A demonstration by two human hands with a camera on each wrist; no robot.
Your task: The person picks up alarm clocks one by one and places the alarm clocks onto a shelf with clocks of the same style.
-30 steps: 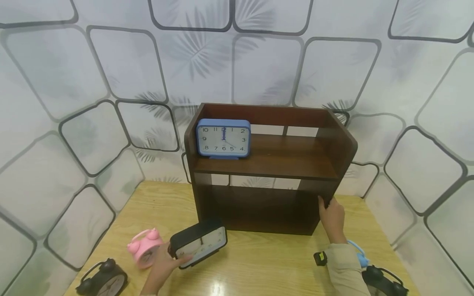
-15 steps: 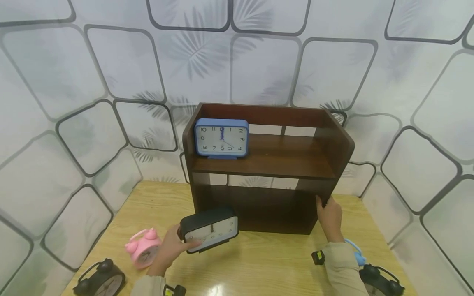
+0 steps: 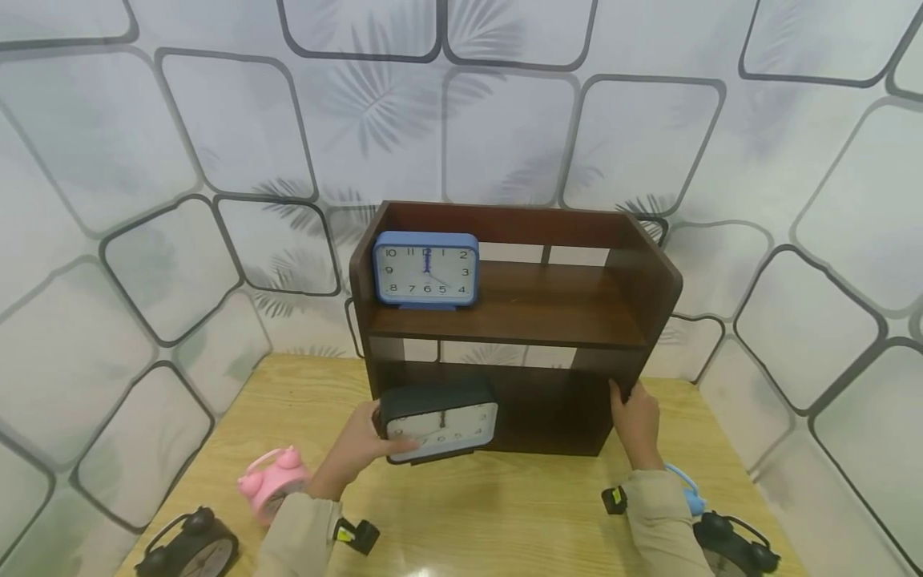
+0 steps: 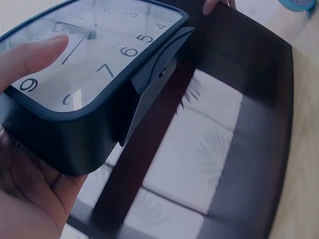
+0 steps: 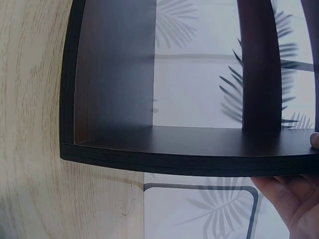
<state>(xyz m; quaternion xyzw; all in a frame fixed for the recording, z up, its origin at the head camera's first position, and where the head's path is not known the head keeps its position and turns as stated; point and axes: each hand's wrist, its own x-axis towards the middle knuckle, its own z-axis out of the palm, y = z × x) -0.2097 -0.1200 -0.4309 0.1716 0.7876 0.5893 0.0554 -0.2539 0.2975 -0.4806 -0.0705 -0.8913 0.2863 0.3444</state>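
Observation:
In the head view my left hand [image 3: 358,445] grips the left end of a black rectangular alarm clock [image 3: 440,421], tilted in front of the lower part of a dark brown wooden shelf [image 3: 515,330]. The left wrist view shows the thumb across the clock's white face [image 4: 107,47] and the fingers beneath its casing. My right hand [image 3: 638,423] holds the shelf's right side panel; in the right wrist view its thumb [image 5: 314,140] and fingers lie on either side of the panel. A blue rectangular clock [image 3: 427,271] stands upright at the upper shelf's left end.
A pink twin-bell clock [image 3: 272,481] and a black twin-bell clock [image 3: 191,547] stand at the front left of the wooden table [image 3: 461,529]. Beside my right sleeve are a light blue clock [image 3: 692,498], partly hidden, and another black twin-bell clock [image 3: 731,545]. Patterned walls enclose the table.
My left hand has carried the black alarm clock rightward and up toward the shelf, turning it closer to level. The right hand keeps its hold on the side panel.

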